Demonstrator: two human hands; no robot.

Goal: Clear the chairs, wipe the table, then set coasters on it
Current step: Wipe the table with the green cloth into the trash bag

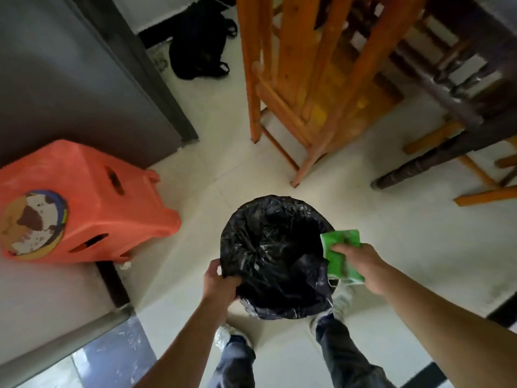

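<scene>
Fingers (340, 249), right hand (361, 264): curled and pinching a green flat packet (342, 238) across its middle; the underside grip is hidden.

Green flat packet: long axis runs roughly 12 to 6 o'clock, tilted slightly toward 5. Far end points to 12 o'clock and juts past the fingertips. Near end sticks out beneath the hand toward 6 o'clock. Position: at the 3 o'clock rim of the bin liner, overlapping its edge. A pale scrap shows under the near end; what it is cannot be told.

Fingers (230, 281), left hand (219, 284): curled, gripping the liner's rim at about 8 o'clock.

Black bin liner (237, 225): mouth open, crumpled, frame centre, on a pale tiled floor (391, 247).

Orange plastic stool (92, 197): at 9 o'clock of the liner, worn round sticker on top.

Wooden chairs (293, 79): orange-stained, at 12 to 1 o'clock.

Dark table leg (419, 166): at 2 o'clock.

Black bag (198, 43): on the floor at 11 o'clock, well apart.

Pale shoes (223, 334): at 6 o'clock.
</scene>
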